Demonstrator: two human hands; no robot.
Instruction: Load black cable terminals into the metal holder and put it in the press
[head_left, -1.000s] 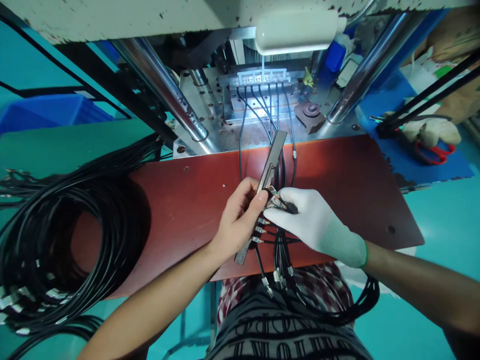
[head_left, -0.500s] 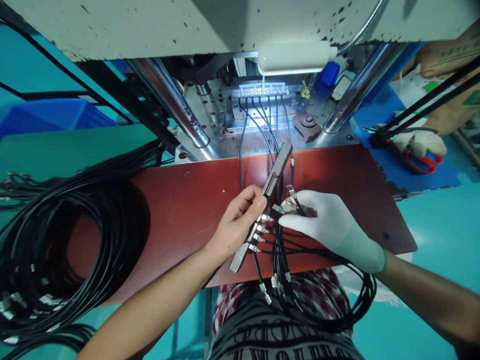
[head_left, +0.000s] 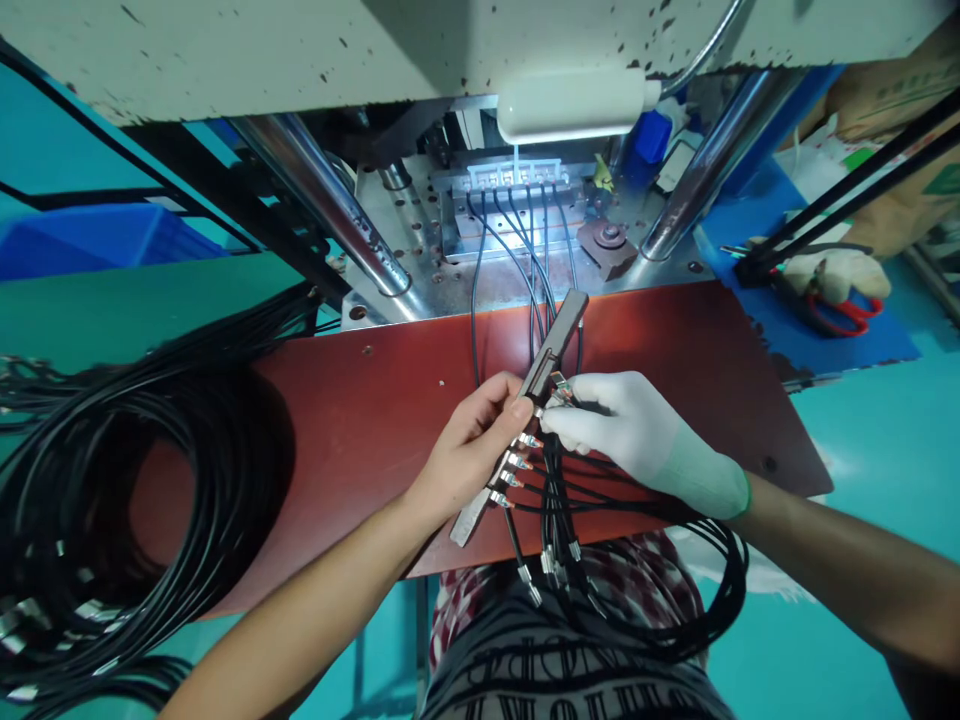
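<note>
Bare, my left hand (head_left: 480,435) is closed around the middle of a long grey metal bar (head_left: 562,325), which tilts up to the right above the red board. Several metal cable connectors (head_left: 513,462) sit in a row along the bar's lower right side, their black cables running off to the right. My right hand (head_left: 622,415), in a white glove, pinches a cable connector against the bar beside my left thumb. Another connector (head_left: 560,383) sticks up at the gloved fingers. Below the hands a bundle of black cables (head_left: 553,500) hangs over the board's front edge.
A press with steel columns (head_left: 322,210) stands ahead, its metal fixture (head_left: 517,215) holding several cable ends. Coiled black cables (head_left: 202,480) lie at the left of the red board (head_left: 360,420). Red-handled scissors (head_left: 844,315) rest on a blue surface at the right.
My gloved right hand has moved left to the bar, bringing a connector against it near my left thumb. My left hand still holds the bar in nearly the same place.
</note>
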